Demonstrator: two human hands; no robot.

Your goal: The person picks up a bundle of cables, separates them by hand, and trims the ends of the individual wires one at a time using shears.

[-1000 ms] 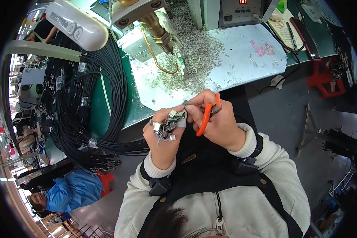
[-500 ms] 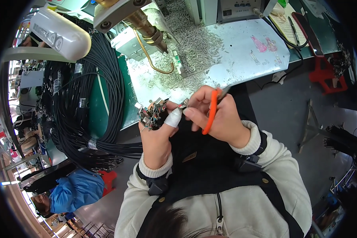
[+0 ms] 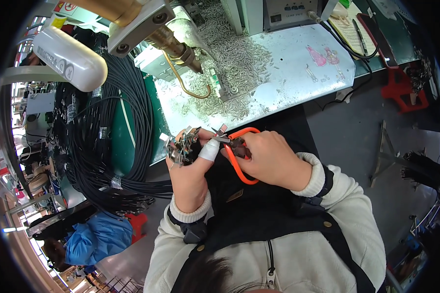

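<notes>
My left hand [image 3: 188,171], its thumb wrapped in white tape, is closed round a bunch of cable ends [image 3: 183,145] with small metal connectors and thin coloured wires. One connector [image 3: 222,129] sticks out past the thumb and fingertips, apart from the bunch. My right hand [image 3: 276,158] grips a pair of orange-handled cutters [image 3: 240,173], with the handles spread. The cutters' grey jaws reach the wires beside that single connector, right by the taped thumb. Whether the jaws touch the wires I cannot tell.
A thick coil of black cable [image 3: 137,97] lies to the left. Beyond my hands, a metal plate [image 3: 298,63] bears a heap of small silvery pieces [image 3: 239,58] under a machine head [image 3: 181,51]. A notebook and phone lie far right. A person in blue [image 3: 100,237] sits at lower left.
My right hand has swung the cutters from inside the palm round to point left, jaws at the wires. Its fingers have left the connector. My left hand has shifted slightly left.
</notes>
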